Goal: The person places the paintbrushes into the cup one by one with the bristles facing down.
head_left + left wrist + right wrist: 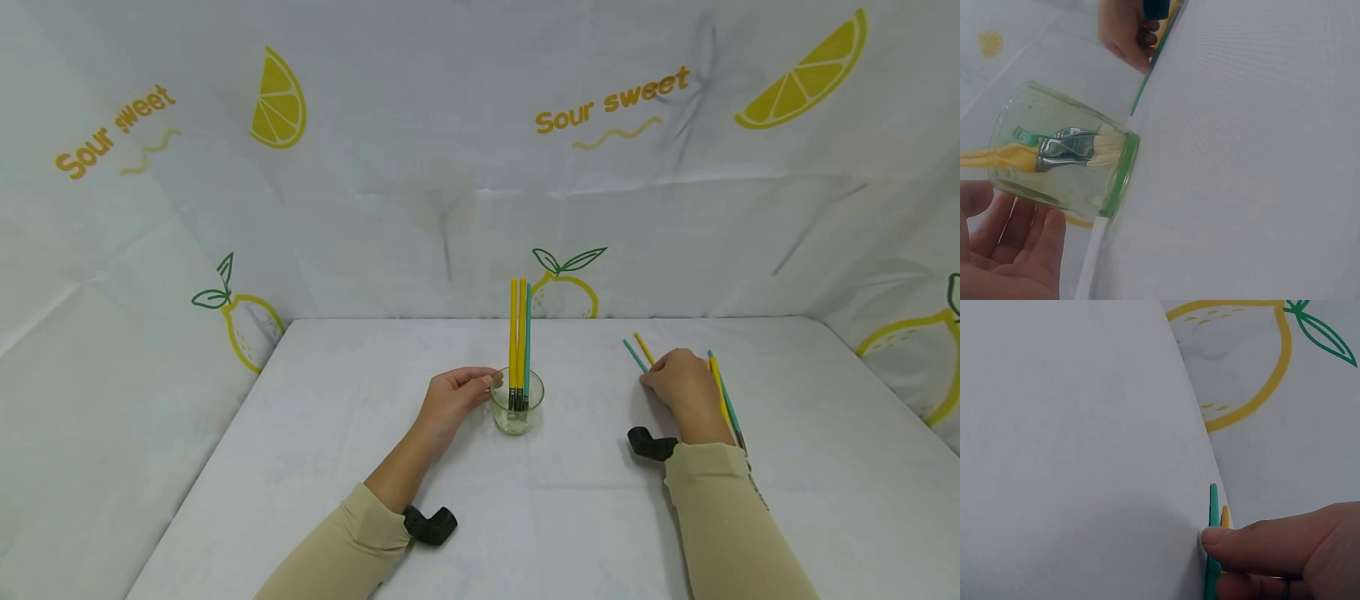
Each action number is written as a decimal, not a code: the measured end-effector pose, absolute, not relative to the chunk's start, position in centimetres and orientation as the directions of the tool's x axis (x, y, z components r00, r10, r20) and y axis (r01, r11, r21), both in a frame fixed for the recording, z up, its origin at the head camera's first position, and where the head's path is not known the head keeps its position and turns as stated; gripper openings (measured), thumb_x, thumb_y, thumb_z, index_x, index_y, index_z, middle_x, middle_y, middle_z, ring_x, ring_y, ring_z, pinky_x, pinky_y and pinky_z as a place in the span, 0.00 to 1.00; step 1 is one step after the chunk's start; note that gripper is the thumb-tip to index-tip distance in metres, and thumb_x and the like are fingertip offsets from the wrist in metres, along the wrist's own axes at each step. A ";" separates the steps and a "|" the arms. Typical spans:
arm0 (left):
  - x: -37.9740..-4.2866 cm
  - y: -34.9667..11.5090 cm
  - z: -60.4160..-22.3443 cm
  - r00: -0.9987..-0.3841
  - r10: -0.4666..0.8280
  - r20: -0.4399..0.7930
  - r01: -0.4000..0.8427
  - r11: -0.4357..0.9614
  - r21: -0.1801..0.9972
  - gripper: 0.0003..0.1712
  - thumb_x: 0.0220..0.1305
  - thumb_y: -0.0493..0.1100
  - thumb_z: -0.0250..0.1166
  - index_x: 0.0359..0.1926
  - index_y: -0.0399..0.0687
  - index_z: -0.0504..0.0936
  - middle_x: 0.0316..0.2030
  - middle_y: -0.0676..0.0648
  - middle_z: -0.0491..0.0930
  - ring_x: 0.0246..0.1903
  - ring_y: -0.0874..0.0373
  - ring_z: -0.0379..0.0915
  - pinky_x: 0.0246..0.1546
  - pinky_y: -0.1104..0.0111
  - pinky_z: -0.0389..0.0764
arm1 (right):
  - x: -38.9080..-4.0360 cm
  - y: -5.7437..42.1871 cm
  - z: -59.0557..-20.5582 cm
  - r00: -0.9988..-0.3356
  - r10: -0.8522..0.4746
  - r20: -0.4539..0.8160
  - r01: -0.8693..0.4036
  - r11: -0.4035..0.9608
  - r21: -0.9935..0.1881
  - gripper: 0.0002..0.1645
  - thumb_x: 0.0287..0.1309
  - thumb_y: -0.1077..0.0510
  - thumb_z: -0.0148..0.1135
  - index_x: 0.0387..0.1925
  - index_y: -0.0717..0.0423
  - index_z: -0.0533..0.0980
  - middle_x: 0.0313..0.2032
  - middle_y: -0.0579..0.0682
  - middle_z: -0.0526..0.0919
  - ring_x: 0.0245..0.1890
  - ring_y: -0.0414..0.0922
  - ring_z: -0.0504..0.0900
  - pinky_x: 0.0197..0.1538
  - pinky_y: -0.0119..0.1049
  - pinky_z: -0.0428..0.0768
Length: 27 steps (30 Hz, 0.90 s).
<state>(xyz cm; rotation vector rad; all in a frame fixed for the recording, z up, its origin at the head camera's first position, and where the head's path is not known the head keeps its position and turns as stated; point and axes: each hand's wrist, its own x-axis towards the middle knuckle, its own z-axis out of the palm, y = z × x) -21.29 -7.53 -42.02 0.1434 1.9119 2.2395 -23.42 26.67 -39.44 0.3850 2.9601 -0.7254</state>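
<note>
From here, the left hand (452, 402) steadies the glass (513, 427) with loose fingers, upright brushes (522, 337) inside; the right hand (684, 388) pinches a teal brush (634, 355), apparently at pick-up, which seems to call for a clean lift; other brushes (731, 402) lie just right.

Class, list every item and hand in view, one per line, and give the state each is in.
Green-tinted glass: upright on the table
Three paintbrushes in the glass: standing, bristles down
Left hand: at the glass's side, grip unclear
Right hand: pinching a teal paintbrush
Yellow paintbrush beside that one: partly covered by the hand
Paintbrushes by the right forearm: lying down, partly hidden
</note>
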 end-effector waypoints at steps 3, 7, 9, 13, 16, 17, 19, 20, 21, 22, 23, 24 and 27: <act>-21.2 -7.5 -42.0 -0.977 0.207 -0.054 -0.084 -0.139 0.987 0.15 0.68 0.38 0.60 0.50 0.33 0.82 0.50 0.43 0.84 0.50 0.58 0.80 0.55 0.67 0.82 | -23.4 26.8 -39.5 -0.964 0.231 -0.134 0.267 0.858 -0.438 0.17 0.57 0.56 0.65 0.41 0.68 0.82 0.43 0.67 0.81 0.37 0.57 0.79 0.36 0.47 0.78; -21.3 -7.5 -42.0 -0.977 0.207 -0.053 -0.083 -0.136 0.987 0.15 0.68 0.38 0.60 0.50 0.32 0.82 0.50 0.42 0.84 0.50 0.58 0.80 0.55 0.66 0.82 | -23.4 26.8 -39.6 -0.963 0.233 -0.139 0.271 0.860 -0.433 0.17 0.56 0.56 0.65 0.40 0.67 0.83 0.43 0.67 0.81 0.37 0.56 0.79 0.36 0.46 0.78; -21.3 -7.5 -42.1 -0.977 0.207 -0.053 -0.083 -0.135 0.987 0.15 0.68 0.38 0.60 0.50 0.32 0.82 0.50 0.41 0.83 0.49 0.58 0.80 0.55 0.66 0.82 | -23.4 26.8 -39.6 -0.964 0.230 -0.136 0.267 0.863 -0.429 0.17 0.56 0.56 0.65 0.40 0.68 0.83 0.44 0.67 0.81 0.36 0.56 0.80 0.36 0.46 0.78; -21.3 -7.5 -42.0 -0.976 0.208 -0.057 -0.087 -0.139 0.986 0.15 0.68 0.38 0.60 0.50 0.32 0.82 0.50 0.41 0.83 0.50 0.58 0.80 0.55 0.66 0.82 | -23.5 26.8 -39.7 -0.969 0.214 -0.124 0.247 0.874 -0.419 0.17 0.57 0.55 0.63 0.40 0.68 0.82 0.44 0.67 0.80 0.36 0.56 0.79 0.36 0.46 0.78; -21.3 -7.5 -42.0 -0.976 0.212 -0.056 -0.088 -0.143 0.986 0.15 0.68 0.38 0.60 0.51 0.32 0.82 0.50 0.42 0.83 0.51 0.57 0.80 0.55 0.66 0.81 | -23.5 26.7 -39.6 -0.971 0.209 -0.118 0.240 0.876 -0.419 0.17 0.58 0.55 0.62 0.40 0.67 0.81 0.43 0.66 0.80 0.36 0.56 0.79 0.35 0.45 0.78; -21.3 -7.5 -42.0 -0.975 0.213 -0.057 -0.089 -0.146 0.985 0.15 0.68 0.38 0.60 0.51 0.32 0.82 0.50 0.42 0.83 0.51 0.57 0.80 0.55 0.66 0.81 | -23.5 26.7 -39.5 -0.970 0.209 -0.120 0.241 0.875 -0.421 0.17 0.58 0.55 0.62 0.40 0.67 0.81 0.43 0.65 0.81 0.35 0.55 0.78 0.35 0.45 0.78; -21.3 -7.5 -42.0 -0.975 0.214 -0.058 -0.091 -0.151 0.984 0.15 0.68 0.38 0.60 0.50 0.32 0.82 0.50 0.42 0.83 0.51 0.57 0.80 0.56 0.66 0.81 | -23.5 26.5 -39.4 -0.969 0.214 -0.120 0.245 0.867 -0.433 0.18 0.58 0.55 0.61 0.41 0.67 0.81 0.42 0.65 0.82 0.36 0.55 0.78 0.36 0.45 0.78; -21.3 -7.5 -42.0 -0.975 0.214 -0.057 -0.091 -0.151 0.984 0.15 0.68 0.38 0.60 0.50 0.32 0.82 0.50 0.42 0.83 0.51 0.57 0.80 0.56 0.66 0.81 | -23.5 26.4 -39.3 -0.969 0.216 -0.120 0.247 0.863 -0.442 0.18 0.58 0.55 0.61 0.41 0.67 0.81 0.42 0.64 0.82 0.36 0.55 0.78 0.36 0.44 0.77; -21.3 -7.5 -42.0 -0.975 0.214 -0.055 -0.089 -0.151 0.985 0.15 0.68 0.38 0.60 0.50 0.32 0.82 0.50 0.42 0.83 0.51 0.57 0.80 0.56 0.66 0.81 | -23.5 26.3 -39.2 -0.969 0.217 -0.118 0.247 0.858 -0.451 0.18 0.59 0.55 0.60 0.42 0.67 0.81 0.43 0.64 0.82 0.36 0.54 0.78 0.37 0.44 0.77; -21.3 -7.5 -42.0 -0.976 0.213 -0.054 -0.087 -0.150 0.985 0.15 0.68 0.38 0.60 0.50 0.32 0.82 0.50 0.42 0.83 0.51 0.57 0.80 0.56 0.66 0.81 | -23.5 26.2 -39.1 -0.970 0.216 -0.114 0.245 0.853 -0.461 0.19 0.59 0.55 0.59 0.43 0.67 0.81 0.43 0.64 0.82 0.37 0.55 0.77 0.38 0.45 0.77; -21.3 -7.5 -42.0 -0.976 0.212 -0.054 -0.087 -0.150 0.985 0.15 0.68 0.38 0.60 0.50 0.32 0.82 0.50 0.42 0.83 0.51 0.57 0.80 0.55 0.66 0.81 | -23.6 26.1 -39.0 -0.970 0.215 -0.112 0.242 0.846 -0.475 0.20 0.60 0.54 0.58 0.45 0.67 0.80 0.44 0.65 0.81 0.38 0.55 0.77 0.39 0.45 0.77; -21.3 -7.5 -42.0 -0.976 0.211 -0.053 -0.086 -0.148 0.985 0.15 0.68 0.38 0.60 0.50 0.32 0.82 0.50 0.42 0.83 0.51 0.57 0.80 0.55 0.66 0.81 | -23.6 26.0 -38.9 -0.971 0.214 -0.107 0.239 0.838 -0.491 0.20 0.61 0.54 0.57 0.46 0.67 0.80 0.45 0.65 0.81 0.39 0.55 0.76 0.39 0.46 0.77; -21.3 -7.5 -42.1 -0.977 0.208 -0.054 -0.086 -0.145 0.986 0.15 0.68 0.38 0.60 0.50 0.32 0.82 0.50 0.42 0.83 0.51 0.57 0.80 0.55 0.66 0.81 | -23.5 25.6 -38.5 -0.976 0.206 -0.077 0.214 0.817 -0.535 0.21 0.64 0.52 0.56 0.47 0.66 0.79 0.46 0.64 0.81 0.41 0.55 0.76 0.40 0.45 0.77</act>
